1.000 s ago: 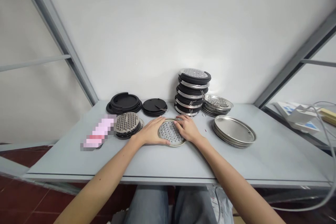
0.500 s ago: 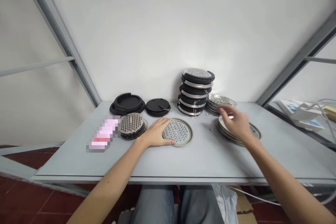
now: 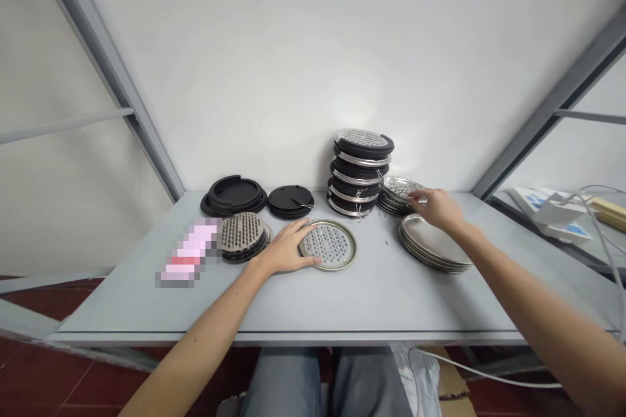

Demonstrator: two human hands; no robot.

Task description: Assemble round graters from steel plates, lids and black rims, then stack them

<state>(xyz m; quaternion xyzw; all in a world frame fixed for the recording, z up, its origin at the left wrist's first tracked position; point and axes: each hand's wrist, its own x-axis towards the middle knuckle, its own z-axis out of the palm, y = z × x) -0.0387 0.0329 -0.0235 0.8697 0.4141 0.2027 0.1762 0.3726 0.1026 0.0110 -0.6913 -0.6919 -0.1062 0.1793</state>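
Observation:
A round metal plate (image 3: 348, 265) lies flat near the middle of the table, with a perforated metal grater disc (image 3: 327, 242) inside its rim. My left hand (image 3: 287, 249) grips the plate's left edge, thumb in front and fingers behind. On the right, my right hand (image 3: 437, 208) has its fingers bent together at the edge of a stack of perforated metal discs (image 3: 401, 187). Whether the fingertips hold the top disc is hidden. Just below that hand sits a stack of plain round metal plates (image 3: 435, 241).
A tall stack of black rings and metal plates with wire clips (image 3: 360, 172) stands at the back. Black rings (image 3: 235, 194), black discs (image 3: 288, 201) and a pile of grater discs (image 3: 242, 234) are leftward, beside a blurred pink item (image 3: 190, 251). A small metal ring (image 3: 382, 214) lies loose.
My right hand has moved back and slightly left, from above the plain plates to the edge of the perforated disc stack. The left hand stays on the plate; the view has shifted slightly.

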